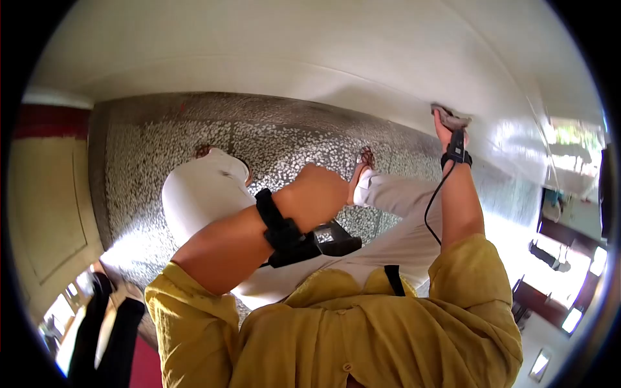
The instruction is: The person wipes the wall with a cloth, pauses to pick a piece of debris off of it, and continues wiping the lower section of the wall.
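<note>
My right hand holds a greyish-brown cloth against the pale wall, at the upper right. A black device with a cable is strapped to that wrist. My left hand hangs in front of my body above the speckled floor, with its back towards the camera. Its fingers are hidden or blurred, so whether it holds anything is unclear. A black strap and a black device sit on the left wrist.
My legs in pale trousers are spread over the speckled floor. A cream door panel with a red band stands at the left. Dark hanging shapes are at the lower left. Bright windows and dark furniture appear at the far right.
</note>
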`<state>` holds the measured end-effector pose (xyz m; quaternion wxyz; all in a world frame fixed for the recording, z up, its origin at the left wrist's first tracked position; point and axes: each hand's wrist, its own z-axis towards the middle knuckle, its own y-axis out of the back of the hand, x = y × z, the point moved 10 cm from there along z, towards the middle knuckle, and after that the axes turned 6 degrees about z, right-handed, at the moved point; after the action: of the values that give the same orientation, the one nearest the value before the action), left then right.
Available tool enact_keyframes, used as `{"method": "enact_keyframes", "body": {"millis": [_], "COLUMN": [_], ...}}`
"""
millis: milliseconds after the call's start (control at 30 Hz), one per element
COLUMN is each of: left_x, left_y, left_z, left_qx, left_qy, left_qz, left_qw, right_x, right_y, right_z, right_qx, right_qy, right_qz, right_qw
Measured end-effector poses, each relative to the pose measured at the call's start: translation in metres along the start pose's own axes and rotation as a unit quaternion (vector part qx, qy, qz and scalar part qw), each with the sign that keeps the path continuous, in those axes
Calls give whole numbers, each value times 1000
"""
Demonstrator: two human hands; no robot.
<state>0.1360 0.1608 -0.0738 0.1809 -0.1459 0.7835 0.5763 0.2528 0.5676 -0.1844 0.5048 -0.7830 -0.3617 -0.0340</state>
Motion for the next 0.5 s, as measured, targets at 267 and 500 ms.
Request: {"method": "enact_keyframes", "body": {"millis": [267, 500], "left_x": [6, 23], "left_y": [1, 19], "left_z": [41, 80], "left_qx": [11, 28], "left_qy": [19, 57], "left_qz": [6, -8], "left_qw": [1000, 998], "right_x": [-46, -147], "right_y": [50, 122], "right_z": [-3, -45], "right_qx": [-38, -167], "right_qy": [-48, -133], "right_qz": [40, 104], "right_qw": [997, 971]}}
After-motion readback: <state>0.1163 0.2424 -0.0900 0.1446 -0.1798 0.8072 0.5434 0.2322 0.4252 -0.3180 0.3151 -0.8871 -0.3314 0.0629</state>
